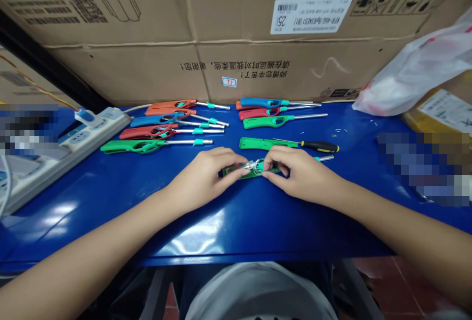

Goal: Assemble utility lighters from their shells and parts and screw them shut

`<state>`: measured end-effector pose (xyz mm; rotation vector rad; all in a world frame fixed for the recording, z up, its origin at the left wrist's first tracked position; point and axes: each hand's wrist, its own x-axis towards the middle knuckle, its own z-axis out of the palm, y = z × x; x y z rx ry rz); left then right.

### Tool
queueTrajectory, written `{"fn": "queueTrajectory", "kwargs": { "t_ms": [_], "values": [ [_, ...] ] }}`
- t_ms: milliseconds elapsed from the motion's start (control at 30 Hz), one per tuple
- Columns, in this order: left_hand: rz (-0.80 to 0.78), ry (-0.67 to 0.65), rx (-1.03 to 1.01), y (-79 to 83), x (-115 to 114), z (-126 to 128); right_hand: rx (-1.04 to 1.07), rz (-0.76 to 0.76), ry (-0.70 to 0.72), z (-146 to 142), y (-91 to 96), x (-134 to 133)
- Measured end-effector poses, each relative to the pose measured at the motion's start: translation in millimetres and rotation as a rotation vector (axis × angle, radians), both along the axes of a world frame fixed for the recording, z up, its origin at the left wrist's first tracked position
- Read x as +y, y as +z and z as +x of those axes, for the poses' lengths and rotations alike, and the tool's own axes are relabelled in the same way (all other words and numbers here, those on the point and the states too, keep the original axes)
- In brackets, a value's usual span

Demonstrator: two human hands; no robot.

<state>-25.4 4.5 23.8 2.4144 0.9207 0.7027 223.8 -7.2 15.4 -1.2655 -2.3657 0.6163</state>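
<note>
Pale grey clothing (247, 293) on the person's torso fills the space just before the near edge of the blue counter (265, 231). Both forearms reach in over that edge, and the two hands meet around the middle of the counter at an opened green lighter (254, 174). Its metal tube shows beyond the right hand (295, 170), pointing toward the right edge. The left hand (208, 175) pinches a clear part at the lighter's middle between thumb and fingers; the right hand, fingers curled, grips it at a teal piece. Whether the lighter touches the counter, I cannot tell.

Just behind lies a green half-shell (254, 142), with a black-and-yellow screwdriver (320, 146) whose shaft reaches toward it. Toward the far edge are two groups of long-necked lighters: a left row (149, 131) in orange, blue, red and green, and a right cluster (256, 113) in similar colours. Small pale bits (337, 132) are scattered right of the cluster. A white power strip (79, 140) runs along the left side; a large cardboard box (147, 67) stands behind the far edge.
</note>
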Motion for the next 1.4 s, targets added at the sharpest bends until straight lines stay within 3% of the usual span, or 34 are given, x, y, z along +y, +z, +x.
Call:
{"fn": "queueTrajectory", "kwargs": {
  "t_ms": [200,367,733,1400],
  "values": [
    [-0.041,0.044,-0.016,-10.6,8,-2,0.245,-0.134,-0.086,0,-13.2,4],
    [-0.025,0.010,-0.005,-14.9,6,-1,0.313,-0.057,-0.047,3,-12.8,3],
    [0.032,-0.020,0.021,-21.2,3,2,0.375,0.022,-0.037,0,-21.8,4],
    [0.049,-0.034,0.027,-22.0,2,3,0.329,0.077,0.035,3,-20.0,2]
  ]
}}
